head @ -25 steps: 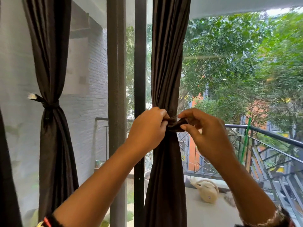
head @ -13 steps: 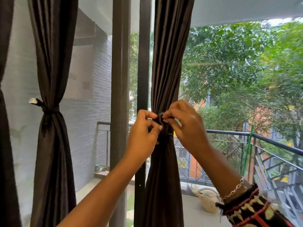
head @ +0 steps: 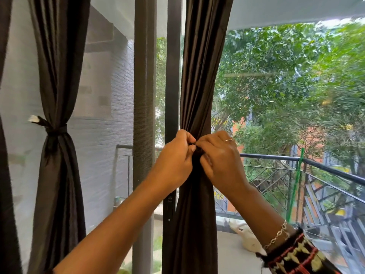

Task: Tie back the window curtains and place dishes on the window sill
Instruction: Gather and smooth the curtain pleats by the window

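Observation:
A dark brown curtain hangs at the middle of the window, gathered into a narrow waist at hand height. My left hand and my right hand meet at that waist, fingertips pinching the dark tie band around the fabric. The band is mostly hidden by my fingers. A second brown curtain on the left is bound with its own tie. No dishes or sill are in view.
Dark vertical window frame posts stand between the two curtains. Another curtain edge runs down the far left. Beyond the glass are a balcony railing, a white watering can on the balcony floor, and trees.
Both hands have closed in together at the curtain's waist; the right hand came from the right side to press against the left. The loose tie end seen earlier is now covered by fingers.

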Motion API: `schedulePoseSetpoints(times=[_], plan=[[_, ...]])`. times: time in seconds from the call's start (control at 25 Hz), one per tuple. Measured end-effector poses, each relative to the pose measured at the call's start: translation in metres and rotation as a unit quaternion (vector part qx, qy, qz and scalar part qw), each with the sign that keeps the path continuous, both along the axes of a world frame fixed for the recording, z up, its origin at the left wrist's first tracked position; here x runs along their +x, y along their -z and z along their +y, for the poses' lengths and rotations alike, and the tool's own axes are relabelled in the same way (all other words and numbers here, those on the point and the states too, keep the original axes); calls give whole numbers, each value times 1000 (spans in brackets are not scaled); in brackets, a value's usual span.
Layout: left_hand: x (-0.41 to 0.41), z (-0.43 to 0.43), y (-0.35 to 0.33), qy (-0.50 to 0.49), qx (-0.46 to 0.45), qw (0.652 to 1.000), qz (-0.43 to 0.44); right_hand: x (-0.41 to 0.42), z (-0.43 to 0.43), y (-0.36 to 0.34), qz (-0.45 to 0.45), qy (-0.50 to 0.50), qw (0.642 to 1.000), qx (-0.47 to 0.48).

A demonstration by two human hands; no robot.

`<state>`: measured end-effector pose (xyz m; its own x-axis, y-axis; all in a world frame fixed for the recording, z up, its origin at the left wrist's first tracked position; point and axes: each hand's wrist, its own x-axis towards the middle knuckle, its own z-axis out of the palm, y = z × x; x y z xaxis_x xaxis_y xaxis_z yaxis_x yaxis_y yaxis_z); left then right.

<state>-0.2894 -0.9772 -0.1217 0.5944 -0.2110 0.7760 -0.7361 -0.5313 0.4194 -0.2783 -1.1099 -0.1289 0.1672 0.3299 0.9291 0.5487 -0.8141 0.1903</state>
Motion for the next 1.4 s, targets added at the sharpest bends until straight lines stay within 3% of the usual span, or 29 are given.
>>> schedulePoseSetpoints(times=[0.36, 0.56, 0.68, 0.72, 0.8, 0.92, 1.0, 1.24, 1.4], plan=[[-2, 2, -5, -121, 109, 983, -82, -7, 3, -10, 99, -91, 986, 99], [-1, 2, -6, -159, 169, 971, -54, -11, 0, -7, 194, -136, 964, 118], [1, 3, -12, -179, 192, 965, -25, -19, -6, 9, 151, -171, 947, 229], [0, 3, -13, -174, 188, 967, -14, -23, -5, 21, 155, -199, 919, 303], [-1, 2, -16, -162, 178, 971, -2, -31, 3, 45, 264, -280, 814, 436], [-1, -1, -18, -155, 185, 970, 11, -33, 14, 58, 405, -385, 646, 519], [0, -2, -18, -138, 179, 974, 23, -30, 15, 50, 407, -444, 576, 553], [2, 4, -13, 11, 19, 994, 110, -18, 16, 36, 393, -452, 491, 633], [1, -1, -8, -8, -80, 996, 48, -17, 14, 35, 349, -456, 474, 668]])
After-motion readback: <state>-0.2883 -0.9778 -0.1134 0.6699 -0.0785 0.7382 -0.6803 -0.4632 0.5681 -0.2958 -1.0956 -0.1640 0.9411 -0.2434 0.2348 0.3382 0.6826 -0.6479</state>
